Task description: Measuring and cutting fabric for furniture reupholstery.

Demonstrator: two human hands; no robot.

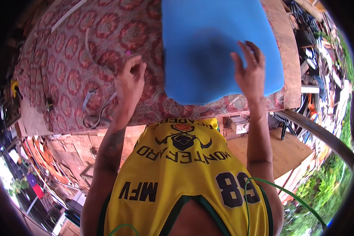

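1. Across the right part of the work surface lies a blue pad [185, 23], a soft-looking slab with rounded near corners and a dark, blurred patch [212, 55] at its middle.
2. Under it spreads a red floral cloth [70, 84], which covers most of the surface to the left; bare wood [292, 59] shows along the right edge.
3. Over the pad's right half is the right hand [251, 70] — fingers loosely bent and apart, thumb well away from them, nothing seen in the grip. Whether it touches the blue surface, I cannot tell.
4. Left of the pad, above the cloth, is the left hand [130, 80], its fingers curled and the thumb close to them in a narrow grip. Whether anything thin is pinched there, I cannot tell; a small pink spot [128, 52] shows just beyond the fingers.
5. On the cloth, a pale straight strip [68, 15] lies at the far left, and a looped strap [93, 124] near the front edge.
6. Below the surface's front edge shows the person's yellow jersey [177, 173], with a green cord [291, 192] at the right.
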